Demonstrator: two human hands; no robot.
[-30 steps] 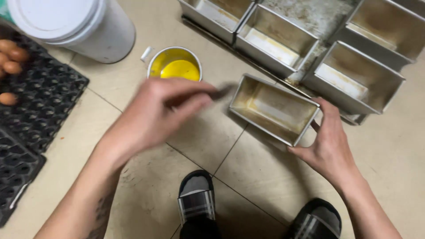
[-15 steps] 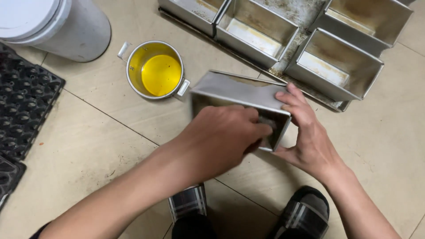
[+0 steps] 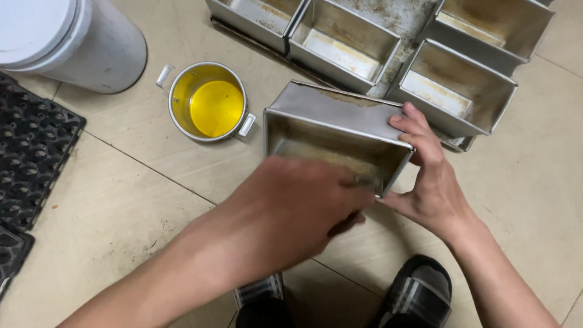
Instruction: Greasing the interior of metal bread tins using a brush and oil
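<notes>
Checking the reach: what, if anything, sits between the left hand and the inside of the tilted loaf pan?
Nothing visible. The left hand is at the open mouth of the loaf pan, which the right hand holds tilted toward the person. The pot of yellow liquid stands off to the side.

Loaf tin (image 3: 331, 130), tilted and gripped at its end by the right hand (image 3: 428, 182): dull grey sheet metal, matt outside, inner walls smeared with a faint greasy sheen. The left hand (image 3: 291, 212) covers its near rim. Behind the tin, further loaf tins (image 3: 452, 91) of the same brushed metal, stained brown and worn, rest on a rusted, pitted metal tray (image 3: 398, 18). Left of the tin, a small metal pot (image 3: 208, 102), satin outside, holds glossy yellow liquid. Beyond the pot, a white bucket (image 3: 73, 36) of smooth plastic. Far left, black egg trays (image 3: 30, 158), matt and moulded. Beneath all, the floor (image 3: 115, 206) is beige tile, smooth, scuffed, low sheen.
</notes>
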